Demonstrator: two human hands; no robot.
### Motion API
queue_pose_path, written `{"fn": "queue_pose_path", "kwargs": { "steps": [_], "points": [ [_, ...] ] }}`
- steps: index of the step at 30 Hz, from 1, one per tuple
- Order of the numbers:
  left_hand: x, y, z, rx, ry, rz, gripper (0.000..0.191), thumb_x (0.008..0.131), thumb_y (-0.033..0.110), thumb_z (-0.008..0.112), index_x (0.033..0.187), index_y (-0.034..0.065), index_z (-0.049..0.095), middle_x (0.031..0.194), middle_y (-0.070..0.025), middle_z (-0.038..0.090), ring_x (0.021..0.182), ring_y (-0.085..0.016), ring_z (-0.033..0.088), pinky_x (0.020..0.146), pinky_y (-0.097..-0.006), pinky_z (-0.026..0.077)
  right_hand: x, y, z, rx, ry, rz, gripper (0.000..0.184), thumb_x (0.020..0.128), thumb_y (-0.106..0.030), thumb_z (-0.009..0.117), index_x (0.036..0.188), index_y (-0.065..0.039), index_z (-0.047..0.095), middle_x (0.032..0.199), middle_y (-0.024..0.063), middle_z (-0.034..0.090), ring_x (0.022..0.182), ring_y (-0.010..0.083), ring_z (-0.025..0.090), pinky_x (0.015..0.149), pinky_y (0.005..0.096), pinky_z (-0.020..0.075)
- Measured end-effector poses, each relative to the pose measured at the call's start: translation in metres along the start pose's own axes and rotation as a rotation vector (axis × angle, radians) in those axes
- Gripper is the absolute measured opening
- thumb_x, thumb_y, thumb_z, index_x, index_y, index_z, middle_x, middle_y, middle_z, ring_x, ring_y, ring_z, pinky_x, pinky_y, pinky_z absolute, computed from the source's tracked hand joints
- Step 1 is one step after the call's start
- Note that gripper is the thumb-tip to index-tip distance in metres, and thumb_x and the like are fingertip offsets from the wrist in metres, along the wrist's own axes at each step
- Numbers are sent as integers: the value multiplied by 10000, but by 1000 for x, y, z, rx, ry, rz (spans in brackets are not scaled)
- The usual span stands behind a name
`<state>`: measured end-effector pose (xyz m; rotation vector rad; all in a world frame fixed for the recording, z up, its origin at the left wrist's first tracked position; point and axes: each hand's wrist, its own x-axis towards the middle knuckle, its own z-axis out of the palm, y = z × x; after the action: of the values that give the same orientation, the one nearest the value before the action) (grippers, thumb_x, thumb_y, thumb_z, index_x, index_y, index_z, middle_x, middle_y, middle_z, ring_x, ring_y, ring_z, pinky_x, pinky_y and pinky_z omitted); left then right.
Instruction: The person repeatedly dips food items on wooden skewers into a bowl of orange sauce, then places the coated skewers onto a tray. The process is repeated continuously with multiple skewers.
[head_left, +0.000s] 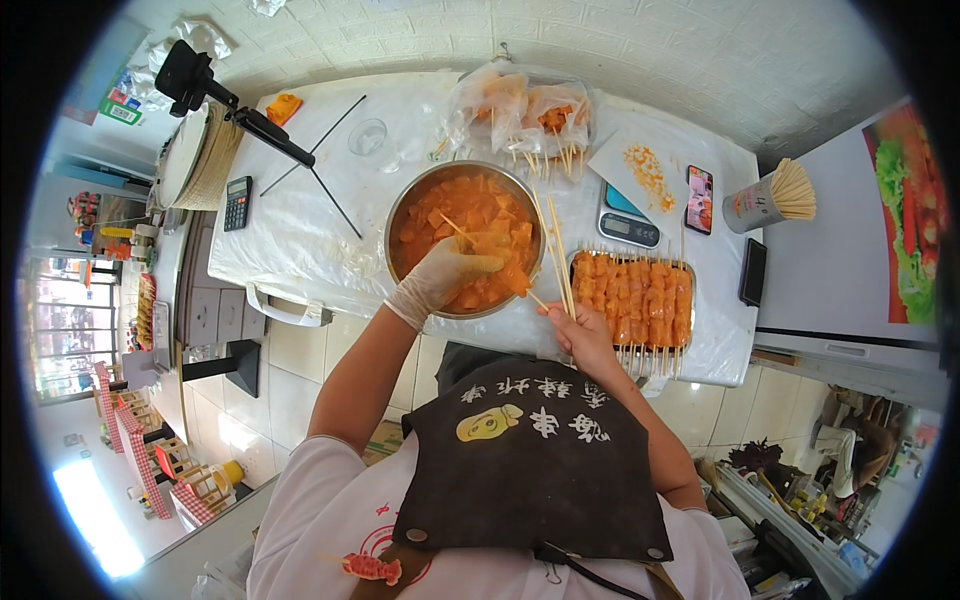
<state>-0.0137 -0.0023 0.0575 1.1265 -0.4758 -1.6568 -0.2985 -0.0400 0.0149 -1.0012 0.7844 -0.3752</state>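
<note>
My left hand (461, 266), in a thin translucent glove, closes around orange-marinated meat (513, 279) on a bamboo skewer (537, 301). It is above a round steel bowl (389, 259) filled with more chunks of meat in red-orange marinade (435, 196). The skewer's other end sticks out above the glove. Bare, my right hand (583, 334) pinches the lower end of that skewer beside the bowl's rim. Several spare bamboo skewers (559, 259) are held in the same hand, pointing away from me. Right of that hand, a metal tray (694, 300) holds rows of loaded meat skewers (634, 296).
A kitchen scale (628, 229), a phone (699, 199) and a can of skewers (754, 204) stand right. Bagged skewers (555, 112) lie behind the bowl. Left are a plastic cup (373, 142), a calculator (238, 202) and a tripod (274, 135). Plastic sheeting covers the table (315, 259).
</note>
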Motion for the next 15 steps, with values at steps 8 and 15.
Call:
{"fn": "queue_pose_path", "kwargs": {
  "steps": [8, 15],
  "points": [
    [-2, 0, -10, -20, -20, -18, 424, 915, 9, 709, 1322, -63, 614, 1142, -87, 719, 1015, -142, 688, 939, -252, 541, -2, -2, 3, -21, 4, 9, 332, 1076, -293, 606, 1205, -4, 706, 645, -75, 439, 558, 30, 380, 514, 217, 295],
    [-1, 12, -10, -51, 91, 59, 175, 923, 17, 706, 1095, -13, 693, 1107, -71, 713, 977, -147, 679, 883, -259, 547, -3, -3, -1, 31, 20, 17, 318, 1076, -265, 601, 1201, 11, 696, 632, -72, 436, 543, 37, 361, 518, 221, 295]
  ]
}}
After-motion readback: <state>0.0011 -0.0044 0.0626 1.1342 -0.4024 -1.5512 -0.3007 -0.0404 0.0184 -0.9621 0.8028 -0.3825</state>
